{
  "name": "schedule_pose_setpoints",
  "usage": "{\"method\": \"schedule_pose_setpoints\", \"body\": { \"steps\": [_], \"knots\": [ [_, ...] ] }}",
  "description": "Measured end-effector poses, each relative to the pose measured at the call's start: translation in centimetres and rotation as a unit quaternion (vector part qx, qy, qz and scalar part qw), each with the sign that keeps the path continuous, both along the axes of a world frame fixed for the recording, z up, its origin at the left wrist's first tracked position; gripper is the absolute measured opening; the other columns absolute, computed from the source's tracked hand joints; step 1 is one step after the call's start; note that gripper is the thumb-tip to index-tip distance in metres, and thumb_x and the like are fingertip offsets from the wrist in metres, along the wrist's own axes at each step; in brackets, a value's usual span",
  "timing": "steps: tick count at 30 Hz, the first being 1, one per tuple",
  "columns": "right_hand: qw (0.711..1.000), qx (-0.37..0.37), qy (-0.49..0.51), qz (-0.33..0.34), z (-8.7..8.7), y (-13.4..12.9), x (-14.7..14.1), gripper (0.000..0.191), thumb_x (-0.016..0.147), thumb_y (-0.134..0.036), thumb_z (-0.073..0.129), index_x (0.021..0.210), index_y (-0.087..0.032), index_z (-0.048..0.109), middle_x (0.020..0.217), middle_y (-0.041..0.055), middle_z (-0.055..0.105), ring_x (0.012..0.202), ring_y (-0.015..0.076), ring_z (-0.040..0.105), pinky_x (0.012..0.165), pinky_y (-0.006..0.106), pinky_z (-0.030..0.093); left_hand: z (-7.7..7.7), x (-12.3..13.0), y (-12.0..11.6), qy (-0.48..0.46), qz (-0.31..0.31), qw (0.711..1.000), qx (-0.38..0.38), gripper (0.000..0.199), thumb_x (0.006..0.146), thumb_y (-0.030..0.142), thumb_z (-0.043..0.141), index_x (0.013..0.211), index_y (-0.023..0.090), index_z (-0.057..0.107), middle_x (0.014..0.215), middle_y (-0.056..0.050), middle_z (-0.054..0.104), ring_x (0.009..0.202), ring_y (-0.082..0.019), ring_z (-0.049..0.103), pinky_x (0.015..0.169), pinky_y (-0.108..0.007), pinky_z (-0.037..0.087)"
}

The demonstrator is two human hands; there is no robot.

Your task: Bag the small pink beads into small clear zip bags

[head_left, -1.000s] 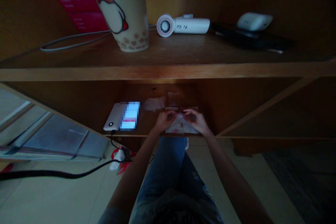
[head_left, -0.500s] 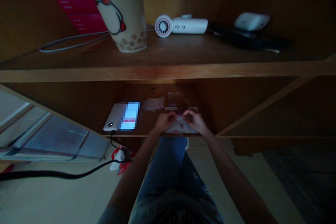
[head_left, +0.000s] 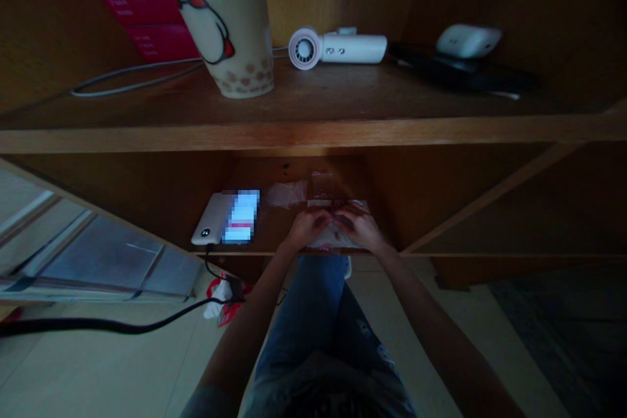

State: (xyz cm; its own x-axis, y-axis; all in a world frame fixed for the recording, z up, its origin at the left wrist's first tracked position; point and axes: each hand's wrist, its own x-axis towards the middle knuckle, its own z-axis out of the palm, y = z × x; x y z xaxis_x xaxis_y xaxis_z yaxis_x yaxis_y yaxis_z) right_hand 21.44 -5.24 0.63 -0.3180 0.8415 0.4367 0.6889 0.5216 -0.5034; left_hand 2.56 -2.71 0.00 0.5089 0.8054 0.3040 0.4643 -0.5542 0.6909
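In the lower compartment, my left hand (head_left: 309,225) is closed with its fingertips pinched together. My right hand (head_left: 361,226) faces it, fingers curled inward, and the tips of both hands meet or almost meet. Whatever lies between them is too small and dark to make out. Beneath the hands spreads a whitish, crinkled sheet or bag (head_left: 333,240), partly covered by them. Just behind is a small clear plastic bag (head_left: 322,183). To the left of that rests another crumpled clear bag (head_left: 288,194) with a pinkish tint.
A lit phone (head_left: 241,217) leans by a white device (head_left: 208,221) with a black cable. On the upper shelf (head_left: 318,101) stand a bubble tea cup (head_left: 240,32), a white handheld fan (head_left: 343,49) and a white rounded object (head_left: 467,40) on something dark.
My right hand has turned, its fingers now stretching further left toward my left fingertips, closing the small gap between the hands. The left hand has barely shifted.
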Motion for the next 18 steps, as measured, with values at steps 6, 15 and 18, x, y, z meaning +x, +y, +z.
{"method": "schedule_pose_setpoints", "body": {
  "steps": [6, 15, 18],
  "knots": [
    [0.999, 0.014, -0.046, 0.010, 0.33, -0.01, -0.01, 0.012, 0.082, -0.025, 0.052, 0.081, -0.025, 0.064, 0.084, 0.0041, 0.063, 0.090, 0.0203, 0.054, 0.081, 0.036, 0.039, 0.44, 0.15, -0.21, 0.021, 0.009, 1.000, 0.011, 0.018, 0.082, 0.027, 0.051, 0.091, 0.022, 0.066, 0.087, -0.002, 0.068, 0.077, -0.014, 0.062, 0.074, -0.025, 0.046],
    [0.999, 0.009, -0.035, 0.021, 0.26, -0.12, -0.05, 0.011, 0.081, -0.022, 0.053, 0.079, -0.025, 0.063, 0.082, 0.0031, 0.062, 0.086, 0.0197, 0.054, 0.078, 0.035, 0.040, 0.66, 0.04, -0.45, 0.039, -0.015, 0.999, 0.033, 0.018, 0.083, 0.027, 0.050, 0.090, 0.022, 0.066, 0.088, -0.002, 0.068, 0.079, -0.015, 0.062, 0.072, -0.024, 0.045],
    [0.999, 0.014, -0.041, 0.020, 0.40, -0.24, -0.14, 0.011, 0.081, -0.022, 0.052, 0.081, -0.025, 0.063, 0.082, 0.0028, 0.062, 0.087, 0.0197, 0.054, 0.079, 0.035, 0.040, 0.67, 0.01, -0.46, 0.031, -0.014, 0.999, 0.027, 0.017, 0.082, 0.026, 0.051, 0.091, 0.022, 0.066, 0.089, -0.002, 0.068, 0.080, -0.015, 0.062, 0.073, -0.024, 0.046]
  ]
}}
